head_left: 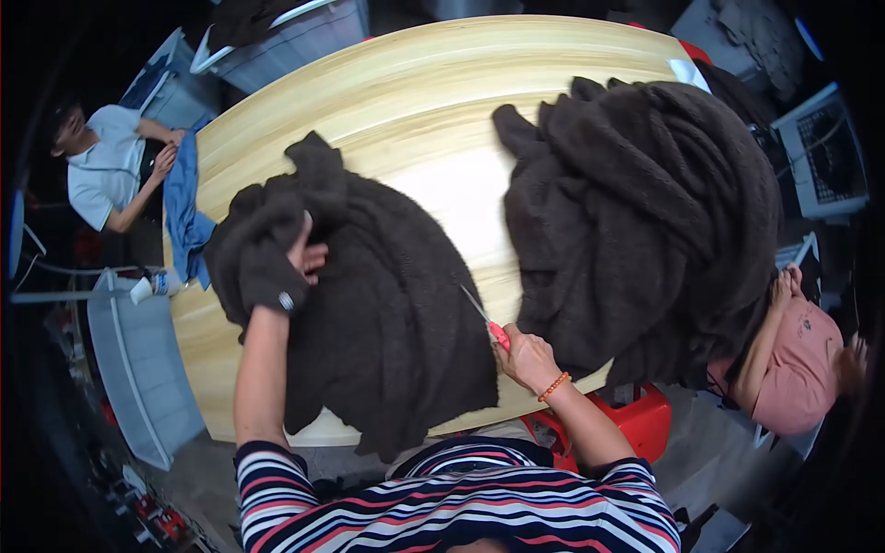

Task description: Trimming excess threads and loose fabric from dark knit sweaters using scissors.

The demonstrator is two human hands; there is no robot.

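Note:
My right hand point(527, 359) is closed round the red handle of a slim, pointed metal tool point(499, 335); its exact kind cannot be made out. The tool's tip reaches over the right edge of a dark brown fleece garment point(387, 295) spread on the table. On the left part of that cloth lies my left hand point(308, 258), fingers apart, with dark fabric covering much of its back. A small light object shows at the left wrist, and an orange beaded bracelet point(553, 387) circles the right one.
Across the light wooden table point(415, 120), a large dark brown fleece pile point(645, 212) lies at right. One person point(111, 166) handles blue cloth point(187, 207) at far left; another, in pink point(800, 369), sits at right. Bins point(143, 369) and a red stool point(641, 424) stand around.

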